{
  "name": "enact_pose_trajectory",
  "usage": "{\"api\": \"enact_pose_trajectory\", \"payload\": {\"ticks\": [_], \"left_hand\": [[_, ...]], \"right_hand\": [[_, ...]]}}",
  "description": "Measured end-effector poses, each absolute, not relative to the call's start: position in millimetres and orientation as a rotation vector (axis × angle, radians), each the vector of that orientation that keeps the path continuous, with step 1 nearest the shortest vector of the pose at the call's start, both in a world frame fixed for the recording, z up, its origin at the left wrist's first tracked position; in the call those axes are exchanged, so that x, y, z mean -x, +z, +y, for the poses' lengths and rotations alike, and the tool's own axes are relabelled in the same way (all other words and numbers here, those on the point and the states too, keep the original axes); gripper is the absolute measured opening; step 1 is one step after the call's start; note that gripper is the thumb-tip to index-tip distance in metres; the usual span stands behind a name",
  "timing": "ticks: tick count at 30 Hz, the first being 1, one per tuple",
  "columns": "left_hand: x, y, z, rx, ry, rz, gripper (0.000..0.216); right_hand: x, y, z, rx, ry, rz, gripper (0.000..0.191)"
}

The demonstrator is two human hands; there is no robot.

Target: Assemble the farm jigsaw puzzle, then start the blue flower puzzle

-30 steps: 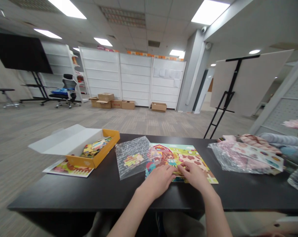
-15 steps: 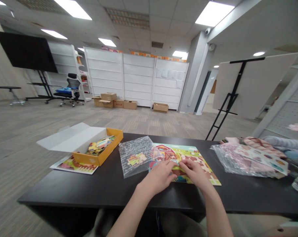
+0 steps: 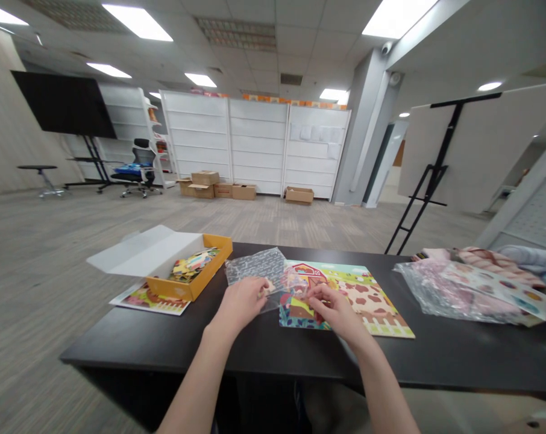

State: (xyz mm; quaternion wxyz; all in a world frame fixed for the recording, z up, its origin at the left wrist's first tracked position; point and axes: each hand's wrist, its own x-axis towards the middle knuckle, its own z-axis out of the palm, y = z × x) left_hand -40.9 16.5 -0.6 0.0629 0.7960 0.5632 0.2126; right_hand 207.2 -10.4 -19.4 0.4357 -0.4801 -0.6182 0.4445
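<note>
A farm-scene jigsaw puzzle (image 3: 372,295) with a red barn and a brown-spotted cow lies flat on the black table. My right hand (image 3: 334,304) is over its left half, thumb and fingers pinched together; whatever they hold is too small to name. To the left, a clear plastic bag (image 3: 255,263) with dark lettering lies partly against the puzzle's edge. Over that bag my left hand (image 3: 243,301) has its fingers curled round a pale puzzle piece (image 3: 268,287) at the fingertips. The other pieces on the bag are hidden behind this hand.
An open yellow box (image 3: 200,280) with several loose puzzle pieces stands left on the table, on top of a printed picture sheet (image 3: 155,299). Plastic-wrapped pink goods (image 3: 463,292) lie at the right. Beyond the table are cardboard boxes (image 3: 243,191) and an office chair (image 3: 140,169).
My left hand has moved left from the puzzle onto the plastic bag, covering its pieces. The right hand has shifted slightly left and stays over the puzzle. The view has turned a little left.
</note>
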Motion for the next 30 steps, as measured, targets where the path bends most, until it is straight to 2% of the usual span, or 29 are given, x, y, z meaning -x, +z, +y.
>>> {"api": "enact_pose_trajectory", "payload": {"ticks": [7, 11, 13, 16, 17, 22, 28, 30], "left_hand": [[45, 9, 19, -2.170, 0.945, 1.909, 0.017], [44, 10, 17, -2.193, 0.979, 1.895, 0.015], [45, 9, 15, -2.204, 0.989, 1.889, 0.014], [46, 6, 14, -2.227, 1.006, 1.894, 0.015], [46, 5, 14, -2.244, 1.009, 1.886, 0.016], [41, 2, 14, -2.361, 1.062, 1.618, 0.017], [4, 2, 12, -2.453, 1.088, 1.329, 0.012], [-19, 1, 7, -2.526, 1.030, 1.211, 0.011]], "right_hand": [[-167, -24, 5, 1.154, 1.131, -1.506, 0.032], [-140, -29, 11, 1.137, 1.098, -1.498, 0.028], [-130, -29, 9, 1.119, 1.157, -1.542, 0.038], [-128, -26, 3, 1.114, 1.279, -1.683, 0.065], [-131, -24, 1, 1.112, 1.274, -1.710, 0.067], [-176, -16, -3, 1.043, 1.059, -1.586, 0.037], [-260, -31, 1, 1.411, 0.503, -1.366, 0.032], [-278, -36, 1, 1.502, 0.406, -1.329, 0.031]]}}
